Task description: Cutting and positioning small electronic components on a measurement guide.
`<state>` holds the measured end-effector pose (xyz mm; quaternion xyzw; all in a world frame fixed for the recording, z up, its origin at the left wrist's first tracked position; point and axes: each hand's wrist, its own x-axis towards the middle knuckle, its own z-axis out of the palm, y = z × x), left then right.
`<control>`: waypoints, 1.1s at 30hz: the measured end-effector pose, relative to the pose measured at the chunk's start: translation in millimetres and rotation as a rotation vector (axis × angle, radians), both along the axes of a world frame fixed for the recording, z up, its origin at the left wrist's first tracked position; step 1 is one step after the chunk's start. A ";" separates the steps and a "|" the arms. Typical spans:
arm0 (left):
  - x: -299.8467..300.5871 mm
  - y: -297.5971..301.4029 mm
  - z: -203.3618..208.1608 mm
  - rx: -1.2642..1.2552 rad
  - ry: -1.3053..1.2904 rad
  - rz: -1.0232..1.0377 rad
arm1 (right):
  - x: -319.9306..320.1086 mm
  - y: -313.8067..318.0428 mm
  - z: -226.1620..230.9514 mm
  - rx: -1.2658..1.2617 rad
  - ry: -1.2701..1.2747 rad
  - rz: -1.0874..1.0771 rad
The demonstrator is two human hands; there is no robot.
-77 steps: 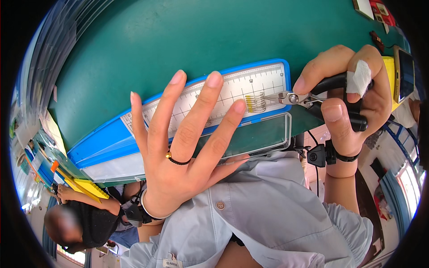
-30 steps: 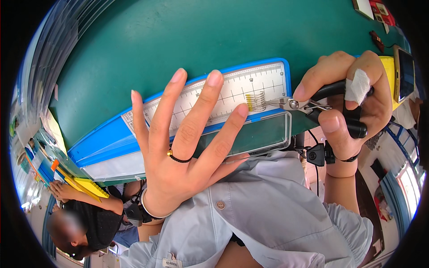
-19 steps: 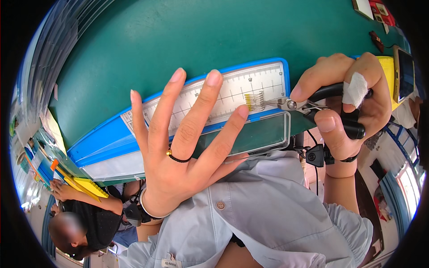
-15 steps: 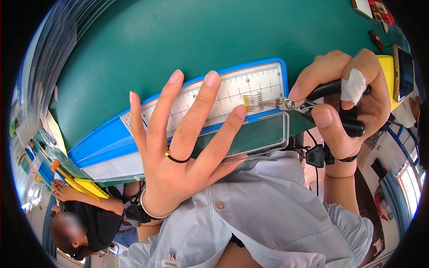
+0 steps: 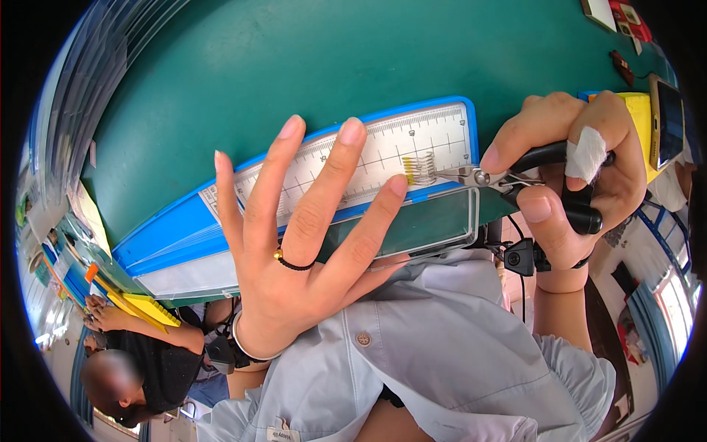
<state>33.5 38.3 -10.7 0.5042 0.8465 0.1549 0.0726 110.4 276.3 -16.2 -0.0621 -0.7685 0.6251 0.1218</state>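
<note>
My left hand (image 5: 294,243) lies with fingers spread over a long blue case (image 5: 166,230) with a white ruled sheet (image 5: 375,151) inside. Its index fingertip rests at the yellow ends of a small row of thin, curved silvery wires (image 5: 423,168) on that sheet. In my right hand (image 5: 585,173), the fingers and thumb wrap the black handles of small pliers (image 5: 482,177). The jaws point left and reach the right side of the wire row. Whether they grip a wire is too small to tell. White tape covers one right finger.
The case's clear lid (image 5: 473,221) lies open along the near edge of the green table (image 5: 221,81). A phone (image 5: 666,121) sits on something yellow (image 5: 637,110) at right. At lower left, another person (image 5: 151,361) sits beside a yellow object (image 5: 151,309).
My right hand and the pliers have shifted slightly down and to the right. My left hand has hardly moved.
</note>
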 end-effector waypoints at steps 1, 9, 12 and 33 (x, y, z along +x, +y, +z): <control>0.2 0.0 -0.4 0.004 0.001 -0.001 | 0.0 0.0 -0.1 0.000 0.000 0.001; 0.1 -0.2 -0.2 0.013 -0.004 0.004 | -2.7 0.3 -1.1 -0.029 0.041 0.010; 0.2 -0.6 -0.3 0.002 -0.001 0.001 | 1.0 1.7 -0.8 0.015 0.001 -0.005; 0.5 0.6 -0.5 0.015 -0.001 0.006 | -0.4 -1.8 -2.7 -0.033 0.035 -0.037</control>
